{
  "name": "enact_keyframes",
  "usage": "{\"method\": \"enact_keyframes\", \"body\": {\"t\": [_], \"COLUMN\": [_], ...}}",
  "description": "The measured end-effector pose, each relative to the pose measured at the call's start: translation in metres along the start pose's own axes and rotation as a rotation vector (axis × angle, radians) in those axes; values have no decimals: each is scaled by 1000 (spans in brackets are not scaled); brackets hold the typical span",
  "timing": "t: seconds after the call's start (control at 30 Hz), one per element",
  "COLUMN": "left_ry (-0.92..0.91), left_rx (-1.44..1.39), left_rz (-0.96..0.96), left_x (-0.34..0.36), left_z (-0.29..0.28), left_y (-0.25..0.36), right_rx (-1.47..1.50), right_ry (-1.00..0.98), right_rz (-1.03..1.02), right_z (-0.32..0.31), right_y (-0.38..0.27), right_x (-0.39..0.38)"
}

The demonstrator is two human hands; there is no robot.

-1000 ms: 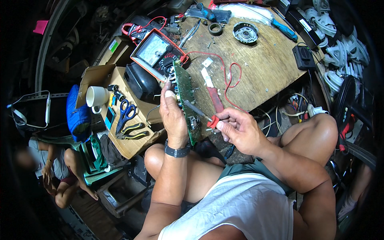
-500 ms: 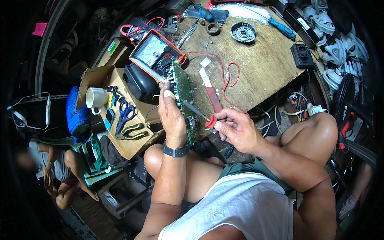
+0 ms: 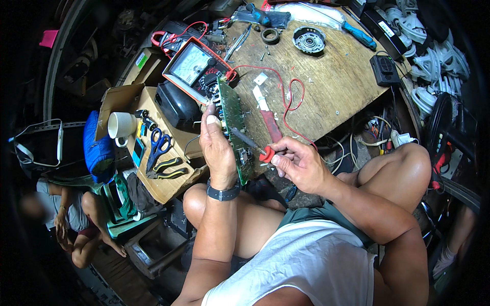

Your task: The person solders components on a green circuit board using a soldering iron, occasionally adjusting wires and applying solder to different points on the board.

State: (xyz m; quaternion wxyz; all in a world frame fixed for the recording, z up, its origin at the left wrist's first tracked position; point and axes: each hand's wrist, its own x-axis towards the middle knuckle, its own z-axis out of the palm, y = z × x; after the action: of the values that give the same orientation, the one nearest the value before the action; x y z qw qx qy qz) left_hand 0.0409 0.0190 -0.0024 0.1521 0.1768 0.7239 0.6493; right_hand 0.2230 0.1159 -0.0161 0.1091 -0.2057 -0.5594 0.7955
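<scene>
My left hand (image 3: 218,153), with a dark watch at the wrist, grips a green circuit board (image 3: 233,109) and keeps it standing on edge. Components line the board's left side; its soldered face is turned to the right. Closed around the red handle of a soldering iron (image 3: 247,138) is my right hand (image 3: 300,164). The iron's grey barrel slants up and left, with its tip at the soldered face; whether it touches cannot be made out. Just beyond the board stands an analog multimeter (image 3: 196,70) in an orange-red case, its red lead (image 3: 282,84) looping across the table.
A cardboard box (image 3: 176,184) holds scissors (image 3: 158,147), pliers (image 3: 168,168) and a white mug (image 3: 122,125). On the wooden table (image 3: 332,86) lie a red-handled knife-like tool (image 3: 270,122), a round metal part (image 3: 309,40) and a blue screwdriver (image 3: 359,35). Another person (image 3: 76,217) sits at left.
The view has shifted very slightly. Both hands keep the same hold, and the iron's tip stays by the board's soldered face.
</scene>
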Motion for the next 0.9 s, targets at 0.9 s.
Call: {"method": "enact_keyframes", "body": {"t": [0.9], "left_ry": [5], "left_rx": [72], "left_rz": [62], "left_x": [-3], "left_z": [12], "left_y": [3], "right_rx": [48], "right_ry": [68], "right_rz": [215], "right_z": [8], "right_y": [-30], "right_x": [-10]}}
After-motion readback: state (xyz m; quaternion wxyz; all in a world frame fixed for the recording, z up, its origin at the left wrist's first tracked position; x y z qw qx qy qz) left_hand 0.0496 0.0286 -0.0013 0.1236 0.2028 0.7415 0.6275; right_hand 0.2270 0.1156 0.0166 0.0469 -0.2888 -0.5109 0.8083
